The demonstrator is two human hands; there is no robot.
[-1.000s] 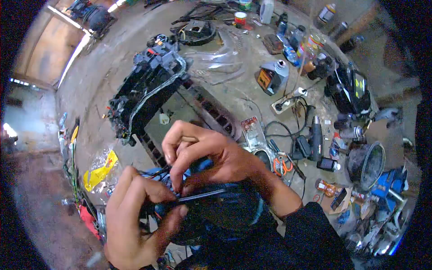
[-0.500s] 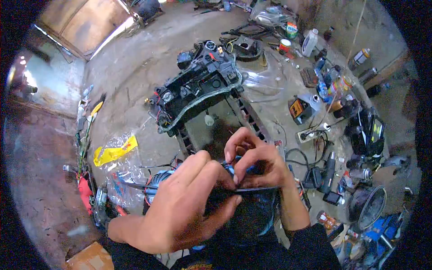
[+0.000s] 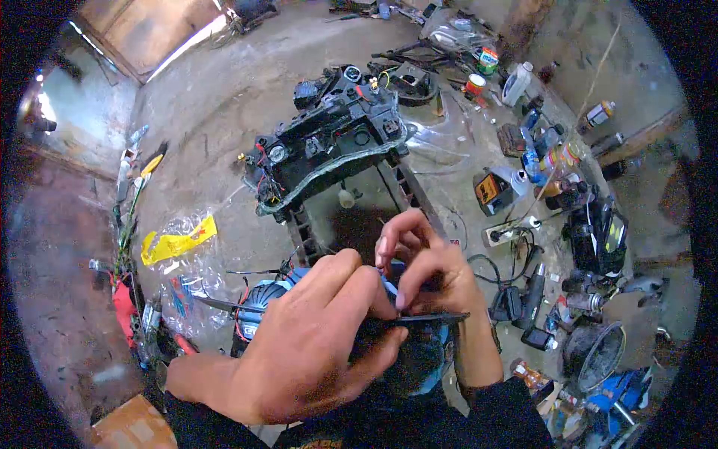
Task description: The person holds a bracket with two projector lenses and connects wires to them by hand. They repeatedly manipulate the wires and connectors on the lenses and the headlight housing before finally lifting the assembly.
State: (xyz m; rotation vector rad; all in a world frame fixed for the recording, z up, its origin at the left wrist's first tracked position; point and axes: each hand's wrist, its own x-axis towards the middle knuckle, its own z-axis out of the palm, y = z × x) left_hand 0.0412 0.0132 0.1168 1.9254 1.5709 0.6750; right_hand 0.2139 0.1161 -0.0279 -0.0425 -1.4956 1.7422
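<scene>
My left hand (image 3: 307, 337) is closed on a thin, flat black piece (image 3: 434, 318), its thumb beneath and its fingers above. The piece's far end sticks out to the right, below my right hand (image 3: 430, 273). My right fingers are curled into a pinch just above it, by a small blue bit (image 3: 389, 286) partly hidden between the hands. Whether the right fingertips grip that bit is hard to make out. A dark pointed strip (image 3: 224, 304) shows to the left of my left hand, in front of a ribbed blue object (image 3: 262, 299).
Ahead lies a black headlight housing (image 3: 321, 153) with wires and a sealant-lined rim, on a dark frame. Yellow tape-like plastic (image 3: 179, 243) and clear wrap lie left. At right are a power strip (image 3: 512, 230), cables, bottles and a round metal rim (image 3: 598, 355).
The view has shifted slightly, so the floor items at left sit farther left. Both hands stay close together at the black piece, with the right fingers shifting a little.
</scene>
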